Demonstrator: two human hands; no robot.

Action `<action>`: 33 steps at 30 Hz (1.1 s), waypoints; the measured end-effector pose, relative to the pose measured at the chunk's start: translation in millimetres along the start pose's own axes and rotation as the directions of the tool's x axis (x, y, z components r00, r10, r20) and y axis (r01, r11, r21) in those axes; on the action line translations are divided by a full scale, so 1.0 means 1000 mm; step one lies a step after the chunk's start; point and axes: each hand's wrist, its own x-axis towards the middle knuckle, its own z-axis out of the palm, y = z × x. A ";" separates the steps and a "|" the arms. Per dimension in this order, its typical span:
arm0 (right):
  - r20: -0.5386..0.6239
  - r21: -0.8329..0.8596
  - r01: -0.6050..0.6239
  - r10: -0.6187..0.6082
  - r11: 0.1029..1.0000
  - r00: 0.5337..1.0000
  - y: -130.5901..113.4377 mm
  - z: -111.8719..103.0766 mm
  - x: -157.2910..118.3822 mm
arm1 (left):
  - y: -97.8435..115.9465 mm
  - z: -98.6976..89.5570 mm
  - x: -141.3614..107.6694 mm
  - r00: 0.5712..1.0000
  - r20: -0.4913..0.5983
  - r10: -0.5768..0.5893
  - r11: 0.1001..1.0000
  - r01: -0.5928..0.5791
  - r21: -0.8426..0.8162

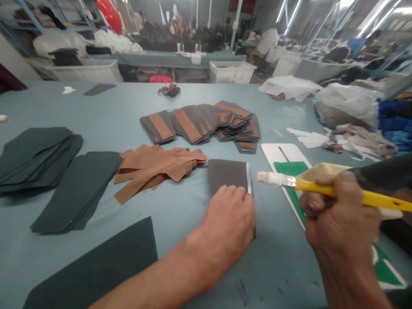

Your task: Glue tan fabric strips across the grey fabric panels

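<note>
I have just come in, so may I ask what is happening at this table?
A person's left hand rests on a dark piece with a whitish strip along its right edge. The right hand holds a yellow-handled brush, its bristles near that edge, seemingly not touching. Loose brown strips lie to the left; dark pieces with brown bands lie overlapped farther back.

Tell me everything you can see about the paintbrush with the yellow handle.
The paintbrush has a glossy yellow handle with a small hole towards its far end, a silvery, metal-looking collar and short, pale bristles. Whitish matter covers part of its head. The right hand grips it by the handle, nearly level, bristles pointing left in the picture and handle sloping slightly down to the right edge. The bristles appear just clear of the dark piece beside them.
</note>
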 end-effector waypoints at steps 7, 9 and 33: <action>0.435 -0.144 -0.043 0.102 0.989 0.895 0.030 0.043 0.003 | 0.030 0.054 -0.007 0.925 -0.374 -0.069 0.989 0.114 0.100; 0.515 -0.143 -0.011 0.084 0.990 0.853 0.031 0.050 0.002 | 0.029 0.062 -0.006 0.923 -0.371 -0.104 0.985 0.146 0.088; 0.674 -0.207 0.260 -0.055 0.943 0.737 0.070 0.107 0.029 | 0.020 0.077 -0.011 0.858 -0.493 -0.145 0.987 0.163 -0.007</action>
